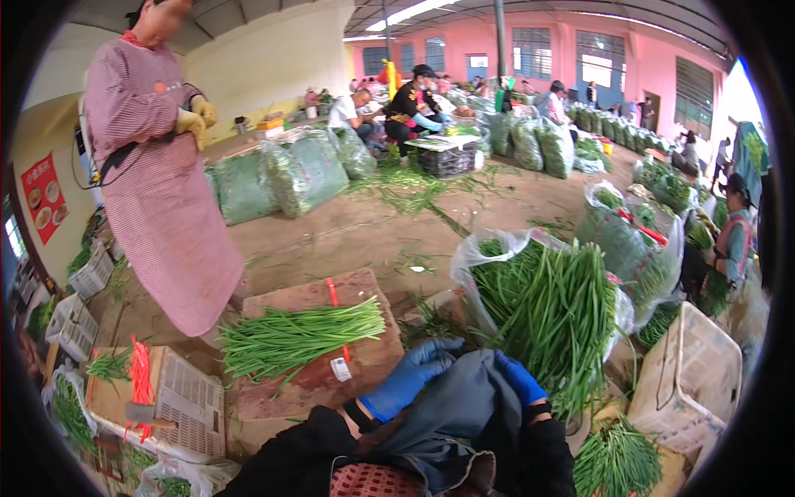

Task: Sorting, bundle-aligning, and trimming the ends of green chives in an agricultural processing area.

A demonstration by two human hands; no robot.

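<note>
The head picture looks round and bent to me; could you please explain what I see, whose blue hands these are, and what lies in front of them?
A wide fisheye camera on a person's head looks down, so straight edges bend. The left hand and right hand in blue gloves belong to that person. Both rest on grey cloth in the lap; whether the fingers grip it is unclear. In front, a bundle of green stalks lies on a brown board. To the right a clear bag holds more stalks. A co-worker in a striped apron stands to the left.

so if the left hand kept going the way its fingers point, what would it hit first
Probably the right hand, close across the grey cloth; the left hand points right and slightly up, though depth is unclear.
</note>
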